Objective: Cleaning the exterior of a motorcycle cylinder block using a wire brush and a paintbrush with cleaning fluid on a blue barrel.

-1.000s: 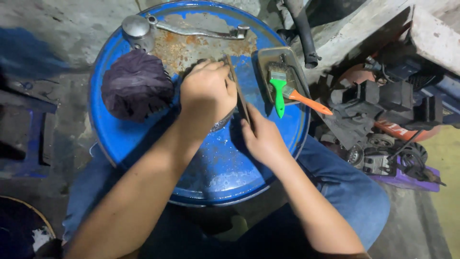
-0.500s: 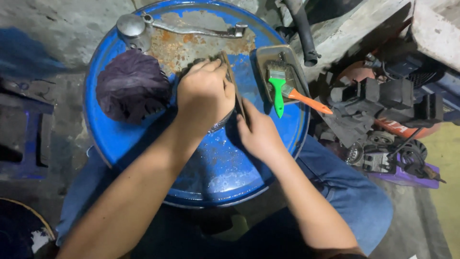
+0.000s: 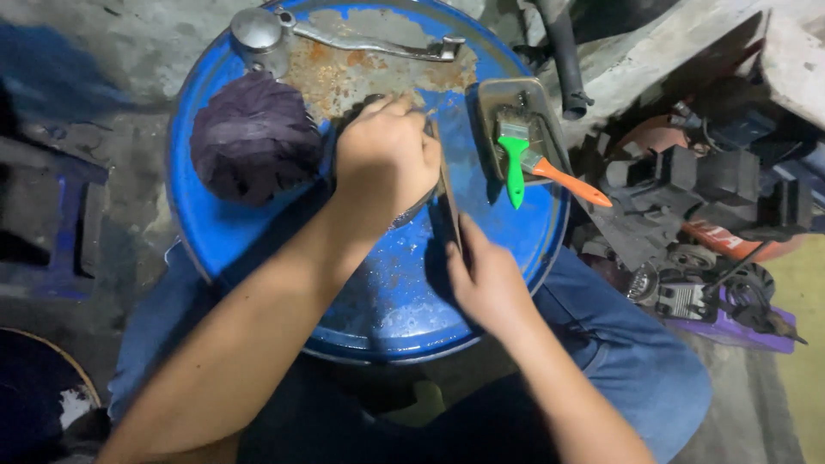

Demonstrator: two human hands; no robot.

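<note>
I sit at a blue drum (image 3: 258, 249) with a rusty lid. My left hand (image 3: 385, 159) is closed over a round dark metal part whose edge (image 3: 411, 212) shows under the palm, pressing it on the lid. My right hand (image 3: 486, 279) grips the near end of a long thin flat tool (image 3: 447, 193) that reaches up beside the left hand. The tool's far tip is hidden behind my left fingers.
A dark purple rag ball (image 3: 253, 136) lies left on the lid. A metal handle with a round cap (image 3: 344, 36) lies at the far rim. A small tray (image 3: 491, 103) holds a green brush (image 3: 514, 163) and an orange-handled one (image 3: 571, 180). Engine parts (image 3: 687, 215) crowd the floor at right.
Both hands stay on the part and the tool with only slight shifting. My view has drifted a little.
</note>
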